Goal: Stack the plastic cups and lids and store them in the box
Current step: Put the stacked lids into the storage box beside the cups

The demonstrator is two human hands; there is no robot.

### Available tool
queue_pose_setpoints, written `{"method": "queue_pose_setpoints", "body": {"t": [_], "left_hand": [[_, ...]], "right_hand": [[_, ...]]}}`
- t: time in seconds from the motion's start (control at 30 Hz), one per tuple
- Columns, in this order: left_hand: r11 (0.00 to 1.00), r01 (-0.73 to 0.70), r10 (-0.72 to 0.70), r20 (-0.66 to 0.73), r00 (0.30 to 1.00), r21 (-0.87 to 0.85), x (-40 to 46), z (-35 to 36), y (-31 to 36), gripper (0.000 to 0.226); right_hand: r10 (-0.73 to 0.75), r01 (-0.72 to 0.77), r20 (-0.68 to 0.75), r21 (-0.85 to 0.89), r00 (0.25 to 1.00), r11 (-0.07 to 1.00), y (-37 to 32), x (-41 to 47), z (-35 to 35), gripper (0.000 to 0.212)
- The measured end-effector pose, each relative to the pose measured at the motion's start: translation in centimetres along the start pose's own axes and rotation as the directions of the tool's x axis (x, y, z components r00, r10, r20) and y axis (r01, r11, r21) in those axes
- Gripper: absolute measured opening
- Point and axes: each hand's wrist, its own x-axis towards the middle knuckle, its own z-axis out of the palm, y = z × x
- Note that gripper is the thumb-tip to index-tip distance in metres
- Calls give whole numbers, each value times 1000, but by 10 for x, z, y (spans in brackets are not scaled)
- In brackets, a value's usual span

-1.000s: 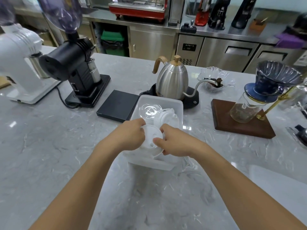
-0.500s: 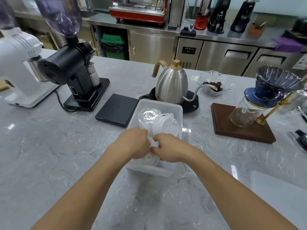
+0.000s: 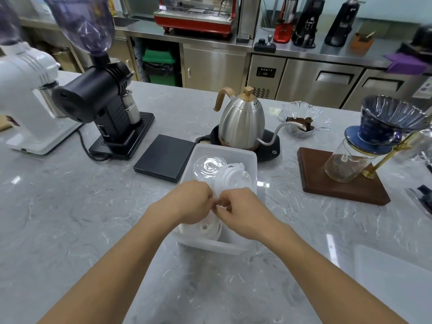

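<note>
A translucent white plastic box (image 3: 254,160) stands on the marble counter in front of me. At its far end sit clear plastic cups (image 3: 208,165) and, beside them, a stack of white lids (image 3: 237,180). My left hand (image 3: 190,203) and my right hand (image 3: 242,212) meet over the near half of the box. Their fingertips are pinched together on the top edge of a white lid (image 3: 205,229) that reaches down into the box's near end. The hands hide most of that lid.
Just behind the box stand a steel gooseneck kettle (image 3: 242,120) on its black base and a black scale (image 3: 164,157). A black grinder (image 3: 102,106) is at left and a wooden dripper stand (image 3: 339,181) at right. A white flat panel (image 3: 392,277) lies near right.
The white lid, held flat above the box a second ago, has been lowered into the box's near end. Both hands moved forward and closer until their fingertips touch.
</note>
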Motion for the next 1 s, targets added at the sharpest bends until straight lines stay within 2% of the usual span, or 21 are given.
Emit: {"method": "queue_pose_setpoints", "body": {"t": [0.13, 0.23, 0.3, 0.37, 0.47, 0.57, 0.67, 0.77, 0.9, 1.0], "left_hand": [[974, -5, -30, -151, 988, -225, 4, -6, 3, 63], [944, 34, -133, -286, 949, -328, 9, -7, 8, 48], [932, 64, -185, -316, 931, -358, 13, -7, 16, 45], [928, 90, -214, -321, 923, -361, 17, -6, 23, 41], [905, 112, -260, -325, 909, -411, 21, -1, 28, 39], [874, 119, -295, -320, 900, -471, 24, 6, 27, 44], [860, 117, -298, -301, 906, -497, 27, 9, 28, 43], [841, 110, -304, -293, 907, -530, 28, 8, 26, 48], [787, 77, -319, -297, 900, -612, 21, 5, 22, 53], [756, 60, -311, -278, 909, -652, 10, 4, 18, 53]], "right_hand": [[-35, 54, -238, 74, 971, 996, 13, -8, -3, 20], [-52, 88, -390, 75, 919, 993, 20, -11, -3, 13], [-70, 91, -449, 25, 891, 996, 24, -7, -5, 21], [-82, 62, -413, -62, 907, 996, 30, 2, -10, 44], [-40, -9, -219, -219, 975, 976, 37, 19, -18, 85], [27, -59, -94, -360, 995, 931, 39, 31, -20, 103], [27, -63, -92, -410, 995, 910, 35, 36, -21, 93], [-2, -45, -133, -355, 991, 934, 31, 34, -25, 77], [-69, 33, -150, -229, 986, 973, 28, 29, -36, 75], [-119, 106, -72, -160, 990, 981, 26, 24, -49, 78]]}}
